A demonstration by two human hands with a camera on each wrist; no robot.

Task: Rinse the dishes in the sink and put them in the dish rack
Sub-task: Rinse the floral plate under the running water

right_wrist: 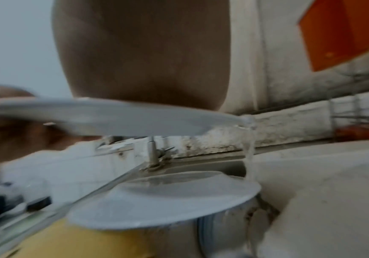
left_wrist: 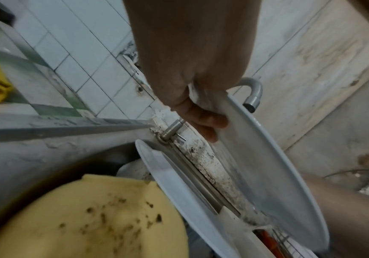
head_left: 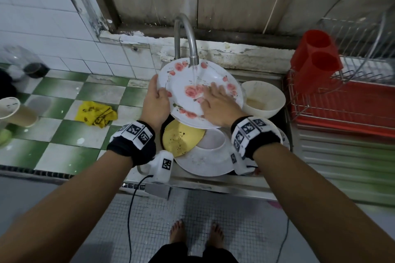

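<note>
A white plate with pink roses [head_left: 188, 83] is held tilted under the running faucet [head_left: 188, 38], above the sink. My left hand [head_left: 155, 100] grips its left rim, thumb on top and fingers under the plate [left_wrist: 256, 165]. My right hand [head_left: 215, 102] lies flat on the plate's face with straight fingers, in the water stream. Below them in the sink lie a dirty yellow plate [head_left: 181, 136], a white plate with a small white bowl [head_left: 210, 143] on it, and a cream bowl [head_left: 264, 98] at the right. In the right wrist view water runs off the plate's edge [right_wrist: 245, 120].
The wire dish rack [head_left: 350, 83] on a red tray stands right of the sink, with a red cutlery holder [head_left: 316, 60] at its left end. A yellow cloth [head_left: 96, 113] and a paper cup [head_left: 15, 111] lie on the green-and-white tiled counter at the left.
</note>
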